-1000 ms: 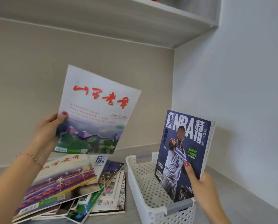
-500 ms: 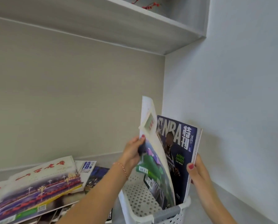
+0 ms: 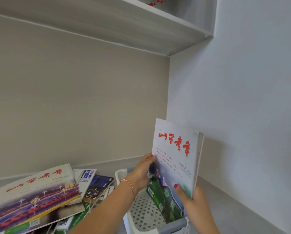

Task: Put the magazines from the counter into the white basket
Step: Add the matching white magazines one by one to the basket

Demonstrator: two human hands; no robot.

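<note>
A white magazine with red characters stands upright in the white perforated basket, covering the NBA magazine behind it, of which only the page edges show. My left hand grips the white magazine's left edge. My right hand holds both magazines at their lower right, thumb on the front cover. A loose pile of several magazines lies on the grey counter to the left of the basket.
The basket sits in the corner, close to the grey right wall and the beige back wall. A grey shelf hangs overhead with red berry sprigs on it.
My left hand has swung the white magazine in front of the NBA magazine and stood it flat against it in the basket. My right thumb now lies on the white cover.
</note>
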